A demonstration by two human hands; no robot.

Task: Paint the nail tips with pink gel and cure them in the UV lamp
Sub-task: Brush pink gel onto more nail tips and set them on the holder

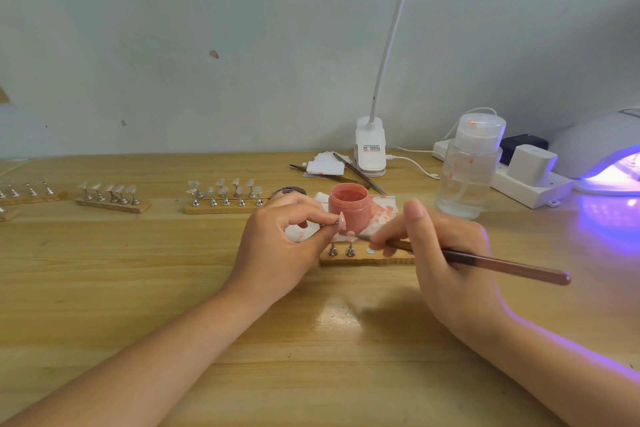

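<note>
Your left hand (277, 246) pinches a small metal stand between thumb and forefinger, with a pale pink nail tip (342, 220) sitting on its top, held up just in front of the open jar of pink gel (349, 206). Your right hand (446, 253) grips a brown brush (502, 265) like a pen, fingers curled round the shaft; its tip (360, 237) points left, close to the held nail tip, though you cannot tell whether the bristles touch it.

Below both hands a wooden holder strip (363, 257) lies on the surface (311, 357), carrying two metal stands (341, 250) on its left part (the right end is hidden behind your right hand). The jar stands on a white wipe (382, 210) blotched with pink.

Further left on the surface lie more wooden strips: one (225, 207) with a crowd of stands bearing clear tips, another (113, 205) with five, and more at the frame's left edge.

The UV lamp (602, 156) sits at the far right, glowing violet and throwing purple light over the wood and your right forearm. Beside it are a white power strip (526, 184) and a clear pump bottle (467, 170). A white clip lamp (370, 149) stands at the back by the wall, with tweezers (360, 173) and white pads (325, 166) next to it.
</note>
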